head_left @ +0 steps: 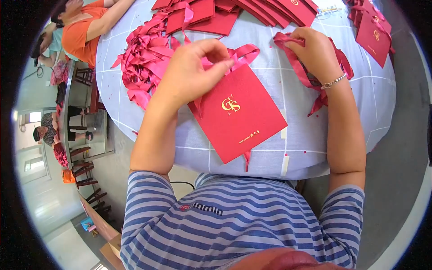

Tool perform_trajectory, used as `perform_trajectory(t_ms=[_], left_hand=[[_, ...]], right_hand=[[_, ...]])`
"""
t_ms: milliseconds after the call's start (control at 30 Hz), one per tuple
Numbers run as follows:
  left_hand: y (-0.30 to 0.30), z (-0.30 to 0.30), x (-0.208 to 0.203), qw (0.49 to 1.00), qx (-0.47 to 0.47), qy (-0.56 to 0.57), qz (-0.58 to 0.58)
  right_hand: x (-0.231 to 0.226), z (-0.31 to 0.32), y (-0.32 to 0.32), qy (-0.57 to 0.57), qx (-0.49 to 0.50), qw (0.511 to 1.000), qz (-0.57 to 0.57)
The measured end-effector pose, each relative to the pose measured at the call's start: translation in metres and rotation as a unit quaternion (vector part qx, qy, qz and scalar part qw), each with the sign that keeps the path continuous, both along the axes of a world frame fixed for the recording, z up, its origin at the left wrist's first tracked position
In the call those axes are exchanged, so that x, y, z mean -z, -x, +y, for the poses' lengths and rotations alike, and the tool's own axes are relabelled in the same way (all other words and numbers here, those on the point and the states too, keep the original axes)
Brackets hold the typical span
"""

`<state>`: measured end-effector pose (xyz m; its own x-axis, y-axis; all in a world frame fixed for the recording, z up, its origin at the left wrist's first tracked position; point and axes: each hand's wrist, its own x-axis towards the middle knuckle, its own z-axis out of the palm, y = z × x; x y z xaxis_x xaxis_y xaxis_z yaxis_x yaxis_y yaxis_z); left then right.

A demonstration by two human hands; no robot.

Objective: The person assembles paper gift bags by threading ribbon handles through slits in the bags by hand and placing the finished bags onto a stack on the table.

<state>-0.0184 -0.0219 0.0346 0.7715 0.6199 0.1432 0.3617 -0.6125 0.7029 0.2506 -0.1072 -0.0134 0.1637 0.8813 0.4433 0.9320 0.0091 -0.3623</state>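
A flat red gift bag (245, 119) with gold print lies tilted on the table in front of me. My left hand (200, 67) is curled at its top corner, thumb and fingers closed at the edge where a pink ribbon (247, 52) loops out. Another ribbon end pokes out below the bag. Farther right, my right hand (315, 54) pinches a dark red ribbon (292, 56), part of a loose strand that trails down beside my wrist. The tips of my left fingers are partly hidden.
A heap of pink ribbons (144, 63) lies left of the bag. Stacked red bags (216, 15) fill the table's far side, with more bags (373, 36) at far right. A pale checked cloth (193, 155) covers the table. A person in orange (83, 31) sits at far left.
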Motion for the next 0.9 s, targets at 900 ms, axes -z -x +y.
perform_trajectory(t_ms=[900], left_hand=[[-0.003, 0.001, 0.019, 0.989, 0.082, -0.121, -0.017]], right_hand=[[-0.03, -0.013, -0.007, -0.012, -0.004, 0.995, 0.1]])
